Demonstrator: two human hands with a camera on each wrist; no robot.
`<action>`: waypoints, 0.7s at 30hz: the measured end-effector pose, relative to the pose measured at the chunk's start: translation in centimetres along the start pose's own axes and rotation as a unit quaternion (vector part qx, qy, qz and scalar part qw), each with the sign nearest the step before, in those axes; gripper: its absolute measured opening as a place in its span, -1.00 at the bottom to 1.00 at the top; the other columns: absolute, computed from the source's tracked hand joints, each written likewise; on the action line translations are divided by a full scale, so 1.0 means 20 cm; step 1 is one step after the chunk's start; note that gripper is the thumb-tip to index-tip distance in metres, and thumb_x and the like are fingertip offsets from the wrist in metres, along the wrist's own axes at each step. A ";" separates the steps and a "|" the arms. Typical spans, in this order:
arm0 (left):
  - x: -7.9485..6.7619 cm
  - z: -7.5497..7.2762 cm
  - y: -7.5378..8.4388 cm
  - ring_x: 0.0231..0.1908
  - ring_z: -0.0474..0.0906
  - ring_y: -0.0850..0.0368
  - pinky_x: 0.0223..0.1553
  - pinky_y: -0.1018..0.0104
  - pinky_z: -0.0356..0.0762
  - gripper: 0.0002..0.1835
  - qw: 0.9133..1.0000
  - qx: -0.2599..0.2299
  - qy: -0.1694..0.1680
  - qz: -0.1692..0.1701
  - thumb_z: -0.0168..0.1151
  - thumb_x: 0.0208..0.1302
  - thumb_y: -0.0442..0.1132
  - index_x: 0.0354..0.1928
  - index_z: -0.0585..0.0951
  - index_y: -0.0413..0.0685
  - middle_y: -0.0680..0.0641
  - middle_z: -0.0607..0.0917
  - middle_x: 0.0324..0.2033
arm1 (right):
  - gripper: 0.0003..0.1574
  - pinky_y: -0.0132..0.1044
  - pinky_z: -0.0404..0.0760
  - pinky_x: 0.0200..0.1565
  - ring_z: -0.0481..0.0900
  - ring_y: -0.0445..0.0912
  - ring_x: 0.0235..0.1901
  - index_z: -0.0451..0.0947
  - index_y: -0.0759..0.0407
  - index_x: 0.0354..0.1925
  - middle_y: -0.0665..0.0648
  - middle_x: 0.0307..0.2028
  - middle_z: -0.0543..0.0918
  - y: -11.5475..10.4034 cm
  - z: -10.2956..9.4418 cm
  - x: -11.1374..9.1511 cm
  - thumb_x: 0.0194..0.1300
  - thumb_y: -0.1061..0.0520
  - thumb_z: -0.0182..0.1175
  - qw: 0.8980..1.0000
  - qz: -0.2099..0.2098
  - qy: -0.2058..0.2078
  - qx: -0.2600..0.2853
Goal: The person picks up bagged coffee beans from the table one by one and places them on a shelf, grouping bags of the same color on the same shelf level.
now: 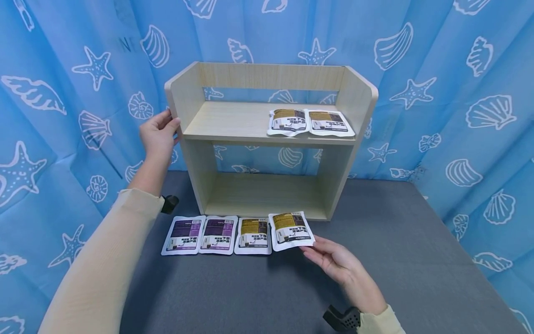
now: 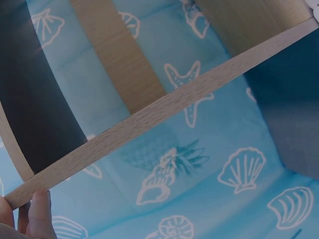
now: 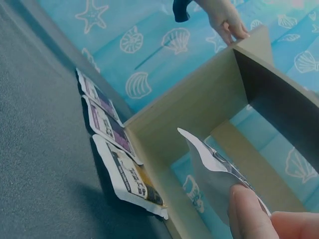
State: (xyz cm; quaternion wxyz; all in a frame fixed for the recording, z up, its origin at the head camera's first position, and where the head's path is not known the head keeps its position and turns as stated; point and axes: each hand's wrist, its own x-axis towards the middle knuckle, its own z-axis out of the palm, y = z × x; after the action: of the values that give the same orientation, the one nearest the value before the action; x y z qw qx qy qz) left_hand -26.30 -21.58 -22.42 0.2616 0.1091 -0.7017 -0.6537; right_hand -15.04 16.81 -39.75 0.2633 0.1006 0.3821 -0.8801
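Observation:
My right hand (image 1: 340,264) pinches the lower right corner of a white packet with a yellow-brown label (image 1: 290,229), lifted and tilted above the table. In the right wrist view that packet (image 3: 212,172) is seen nearly edge-on between thumb and fingers. My left hand (image 1: 160,134) grips the left side panel of a light wooden shelf (image 1: 271,75), thumb at its front edge. The left wrist view shows fingertips (image 2: 41,211) against that panel's edge. On the upper board lie two yellow-brown packets, a left one (image 1: 289,121) and a right one (image 1: 329,122).
Before the shelf, a row on the grey table (image 1: 233,297) holds two purple-labelled packets, one (image 1: 183,235) left of the other (image 1: 218,235), then a yellow-brown packet (image 1: 253,235). A blue shell-patterned curtain (image 1: 438,116) hangs behind and at both sides.

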 end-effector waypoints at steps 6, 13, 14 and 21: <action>0.00 0.00 0.00 0.14 0.53 0.10 0.12 0.15 0.51 -0.57 1.000 -0.003 -0.001 0.000 0.20 0.36 -0.13 0.26 0.54 0.06 -0.06 0.58 0.18 | -0.27 -0.23 0.56 0.06 0.67 -0.03 -0.13 -0.29 0.35 0.50 0.29 -0.14 0.65 -0.02 0.04 -0.02 0.51 0.40 -0.25 1.000 0.001 0.005 -0.008; -0.01 0.00 0.00 0.13 0.54 0.11 0.11 0.17 0.53 -0.56 1.000 0.000 -0.005 0.004 0.20 0.36 -0.12 0.26 0.54 0.04 -0.07 0.57 0.18 | -0.26 -0.23 0.57 0.05 0.67 -0.01 -0.11 -0.30 0.35 0.50 0.30 -0.13 0.64 -0.04 0.07 -0.05 0.51 0.41 -0.24 1.000 -0.003 -0.004 -0.009; 0.00 0.00 0.00 0.13 0.54 0.10 0.11 0.16 0.53 -0.56 1.000 -0.001 -0.005 0.004 0.20 0.36 -0.12 0.26 0.54 0.04 -0.07 0.57 0.18 | -0.26 -0.24 0.57 0.04 0.67 -0.01 -0.11 -0.29 0.35 0.50 0.30 -0.13 0.64 -0.04 0.08 -0.06 0.51 0.41 -0.24 1.000 -0.004 -0.005 -0.010; -0.01 0.00 0.00 0.11 0.55 0.12 0.09 0.18 0.55 -0.57 1.000 0.009 -0.003 0.012 0.19 0.37 -0.12 0.26 0.54 0.04 -0.06 0.58 0.17 | -0.25 -0.25 0.61 0.00 0.69 -0.01 -0.14 -0.31 0.40 0.49 0.31 -0.14 0.65 -0.06 0.11 -0.08 0.49 0.43 -0.23 0.999 -0.015 -0.026 -0.012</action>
State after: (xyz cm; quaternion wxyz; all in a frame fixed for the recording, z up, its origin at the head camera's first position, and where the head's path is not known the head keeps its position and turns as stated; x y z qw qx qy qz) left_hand -26.17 -21.55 -22.52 0.2666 0.1013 -0.7094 -0.6445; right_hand -14.31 16.55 -36.92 0.2609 0.0690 0.3876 -0.8815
